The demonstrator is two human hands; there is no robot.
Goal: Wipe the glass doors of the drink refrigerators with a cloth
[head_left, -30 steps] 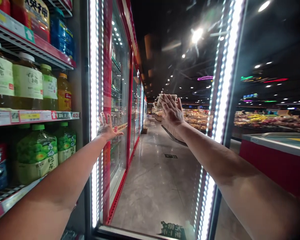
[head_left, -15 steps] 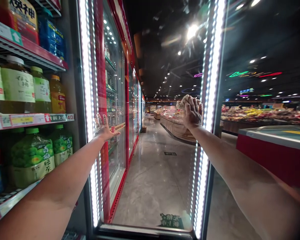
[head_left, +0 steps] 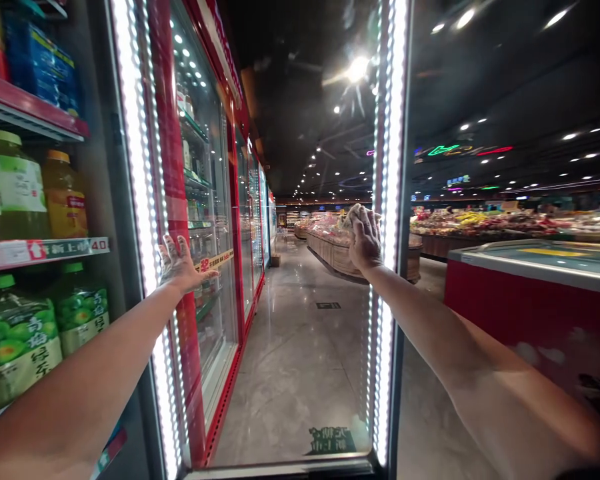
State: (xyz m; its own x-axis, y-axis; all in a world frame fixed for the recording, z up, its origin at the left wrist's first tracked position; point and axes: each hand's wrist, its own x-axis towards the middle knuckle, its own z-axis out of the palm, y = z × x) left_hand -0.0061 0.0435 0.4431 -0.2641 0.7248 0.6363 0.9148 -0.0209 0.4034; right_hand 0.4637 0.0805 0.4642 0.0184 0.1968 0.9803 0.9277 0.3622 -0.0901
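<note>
Head view: your right hand [head_left: 366, 241] holds a pale cloth [head_left: 359, 215] bunched under its fingers at the glass pane [head_left: 290, 360], just beside the right light strip [head_left: 393, 133]; your left hand [head_left: 180, 267], holding nothing, spreads its fingers wide beside the left light strip [head_left: 135, 133], its contact with the glass uncertain. For what appears to be a wiping stroke, flatten the cloth beneath your fingers, press evenly, and follow the margin beside the strip closely, since a bunched fold could skip there. The left hand would serve best as a light brace. Note the cloth's position: at the right hand's fingers, well apart from the left hand and slightly higher in view.
</note>
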